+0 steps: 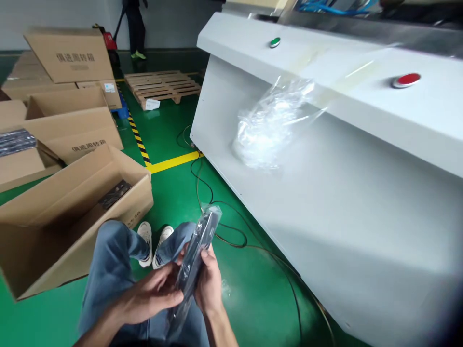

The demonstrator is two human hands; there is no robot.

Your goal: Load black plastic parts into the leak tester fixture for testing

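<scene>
A long dark part in a clear plastic bag (193, 258) is tilted over my lap, its far end pointing up and to the right. My left hand (155, 294) grips its near left side, thumb across the wrapping. On the right side, my right hand (210, 279) wraps round it with the thumb on top. What the part is, I cannot make out through the plastic. Left of my knees stands an open cardboard box (83, 207) with a dark wrapped bundle (115, 193) inside at its far end.
A white machine (289, 207) with green (275, 42) and red (407, 80) buttons fills the right; a clear plastic bag (271, 125) is taped to it. Cables (231, 243) lie on the floor. More boxes (72, 120), a wooden pallet (162, 86) and a person (135, 29) are farther back.
</scene>
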